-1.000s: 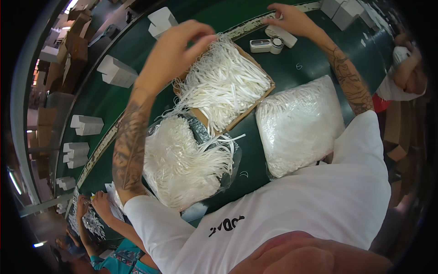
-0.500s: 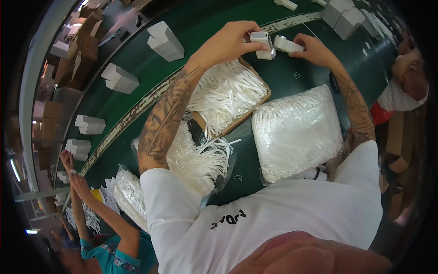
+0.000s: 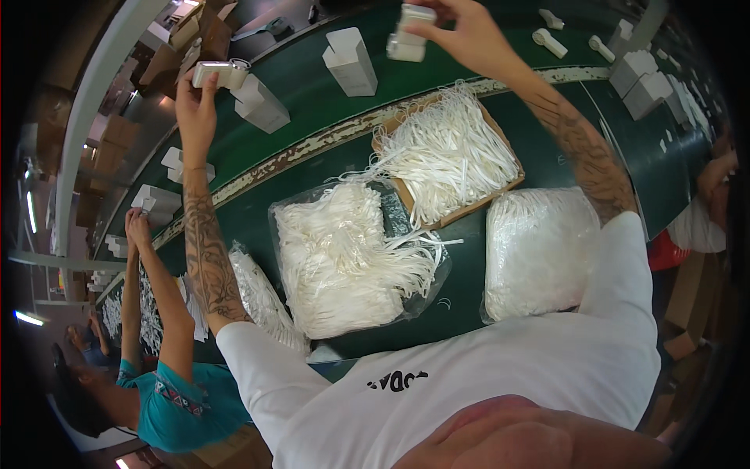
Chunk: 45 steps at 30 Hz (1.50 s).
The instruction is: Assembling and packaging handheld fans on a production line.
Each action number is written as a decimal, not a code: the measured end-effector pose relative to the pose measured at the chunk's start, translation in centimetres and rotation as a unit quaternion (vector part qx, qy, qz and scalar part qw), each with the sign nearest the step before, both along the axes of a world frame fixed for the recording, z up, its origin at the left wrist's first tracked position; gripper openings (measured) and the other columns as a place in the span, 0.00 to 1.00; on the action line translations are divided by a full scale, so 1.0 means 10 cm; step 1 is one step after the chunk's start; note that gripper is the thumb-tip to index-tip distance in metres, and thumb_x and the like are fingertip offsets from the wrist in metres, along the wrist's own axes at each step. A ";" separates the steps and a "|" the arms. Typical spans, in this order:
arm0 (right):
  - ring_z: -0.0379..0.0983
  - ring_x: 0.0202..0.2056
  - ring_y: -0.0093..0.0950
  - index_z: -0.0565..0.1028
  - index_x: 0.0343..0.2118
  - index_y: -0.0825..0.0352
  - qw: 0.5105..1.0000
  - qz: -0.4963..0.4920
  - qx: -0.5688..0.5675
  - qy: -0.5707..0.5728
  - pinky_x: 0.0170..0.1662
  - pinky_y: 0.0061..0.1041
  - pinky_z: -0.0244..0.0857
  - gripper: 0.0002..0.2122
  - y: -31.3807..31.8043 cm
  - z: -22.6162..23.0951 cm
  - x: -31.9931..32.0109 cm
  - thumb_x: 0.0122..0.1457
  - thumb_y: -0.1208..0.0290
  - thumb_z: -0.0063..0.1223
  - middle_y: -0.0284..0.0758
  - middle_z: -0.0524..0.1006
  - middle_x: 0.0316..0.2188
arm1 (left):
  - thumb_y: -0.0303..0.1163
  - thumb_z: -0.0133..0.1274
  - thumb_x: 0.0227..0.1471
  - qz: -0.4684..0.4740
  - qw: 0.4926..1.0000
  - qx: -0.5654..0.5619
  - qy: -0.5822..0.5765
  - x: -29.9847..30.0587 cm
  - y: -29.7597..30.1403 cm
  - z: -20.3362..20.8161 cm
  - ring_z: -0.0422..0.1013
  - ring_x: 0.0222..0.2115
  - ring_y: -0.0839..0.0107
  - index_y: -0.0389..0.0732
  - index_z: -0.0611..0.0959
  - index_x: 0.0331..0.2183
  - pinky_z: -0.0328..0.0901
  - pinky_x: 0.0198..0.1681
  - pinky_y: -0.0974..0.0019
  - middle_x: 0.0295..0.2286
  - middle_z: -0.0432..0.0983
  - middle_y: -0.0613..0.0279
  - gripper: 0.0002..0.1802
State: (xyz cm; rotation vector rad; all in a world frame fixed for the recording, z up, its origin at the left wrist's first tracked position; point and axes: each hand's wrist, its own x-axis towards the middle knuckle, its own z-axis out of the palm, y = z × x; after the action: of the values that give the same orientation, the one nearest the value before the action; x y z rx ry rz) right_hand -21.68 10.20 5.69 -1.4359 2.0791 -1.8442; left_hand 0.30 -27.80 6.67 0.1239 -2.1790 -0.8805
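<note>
My left hand (image 3: 197,113) reaches out at the upper left, its fingers closed round a small white handheld device (image 3: 221,75) with a round silver-rimmed end. That end is right beside the top of an open white box (image 3: 262,103). At the top middle, my right hand (image 3: 461,35) grips another white device (image 3: 406,45), held above the green belt, partly hidden by the fingers. Closer to my body lie a cardboard tray (image 3: 469,216) heaped with white straps (image 3: 449,148), an opened plastic bag of white straps (image 3: 336,266) and a full clear bag (image 3: 539,250).
More open white boxes (image 3: 350,66) stand along the curved green belt (image 3: 305,117). Several white devices (image 3: 549,43) lie on it at the upper right, near stacked white boxes (image 3: 641,74). A co-worker in a teal shirt (image 3: 183,406) handles a box at the left.
My hands have parted from close together. Both have moved left over the belt, the left one farther, each still with its white device. The view has turned a little left.
</note>
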 end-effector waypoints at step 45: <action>0.79 0.40 0.39 0.78 0.45 0.63 0.985 -0.087 0.127 0.079 0.44 0.35 0.71 0.20 -2.78 -1.42 -1.18 0.53 0.55 0.63 0.44 0.81 0.36 | 0.39 0.36 0.69 0.106 0.982 0.155 0.011 -0.19 -0.06 -1.31 0.69 0.43 0.68 0.36 0.69 0.53 0.64 0.49 0.66 0.44 0.71 0.53 0.20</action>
State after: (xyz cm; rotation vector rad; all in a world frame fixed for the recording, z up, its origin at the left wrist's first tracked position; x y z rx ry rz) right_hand -33.44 -17.59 -8.46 -1.4187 2.4804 -1.4830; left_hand -1.56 -28.43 -6.45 0.4860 -1.9504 -1.0838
